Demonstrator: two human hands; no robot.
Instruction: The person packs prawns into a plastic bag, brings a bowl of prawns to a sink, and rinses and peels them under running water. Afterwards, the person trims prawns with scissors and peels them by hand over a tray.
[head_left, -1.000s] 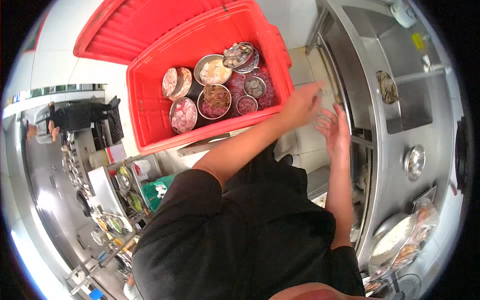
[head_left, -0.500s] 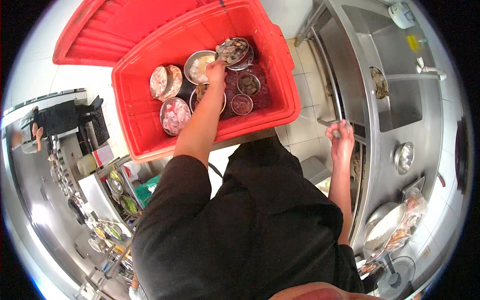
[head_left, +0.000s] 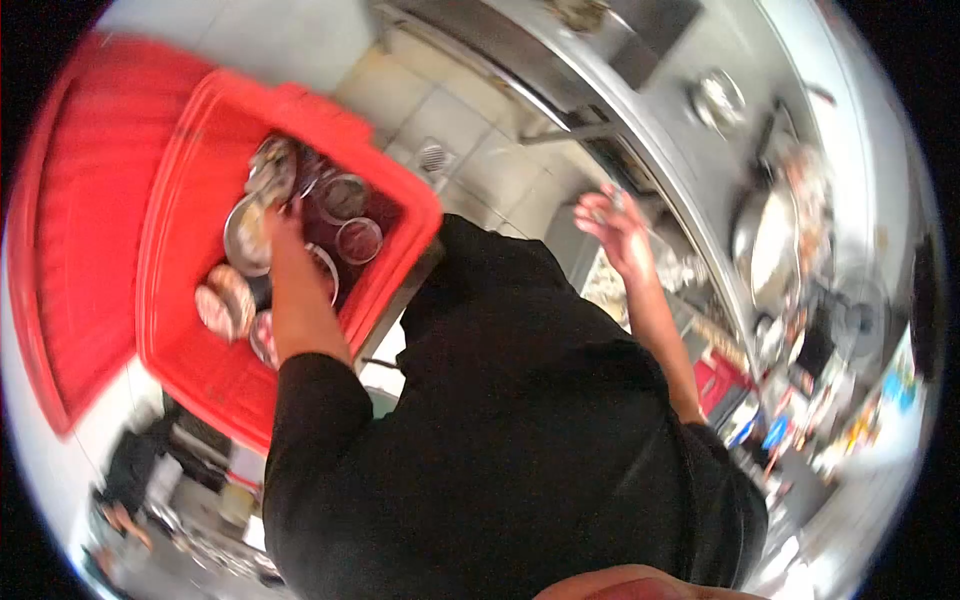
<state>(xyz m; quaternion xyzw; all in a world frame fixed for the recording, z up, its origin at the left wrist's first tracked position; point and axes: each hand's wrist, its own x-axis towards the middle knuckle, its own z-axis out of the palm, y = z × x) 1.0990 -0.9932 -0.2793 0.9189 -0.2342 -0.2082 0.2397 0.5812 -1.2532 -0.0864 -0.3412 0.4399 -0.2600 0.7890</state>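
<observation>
Inside the red cooler box (head_left: 290, 105), my left hand (head_left: 284, 225) is closed at the lower rim of a metal bowl of shrimp (head_left: 270, 168); motion blurs the fingers. Beside it is a metal bowl with pale contents (head_left: 248, 238). My right hand (head_left: 618, 228) is raised outside the cooler, in front of the steel counter. Its fingers curl around small grey pieces that look like shrimp (head_left: 614, 200).
More bowls sit in the cooler: dark pieces (head_left: 345, 197), red contents (head_left: 358, 240) and pinkish meat (head_left: 222, 303). The open red lid (head_left: 90, 220) leans left. Along the right runs a steel counter (head_left: 660, 140) with a metal bowl (head_left: 718, 100) and a wide pan (head_left: 772, 240).
My view has turned right, so the cooler appears farther left and tilted. My left hand is still at the shrimp bowl. The right hand stays raised, its palm turned up more.
</observation>
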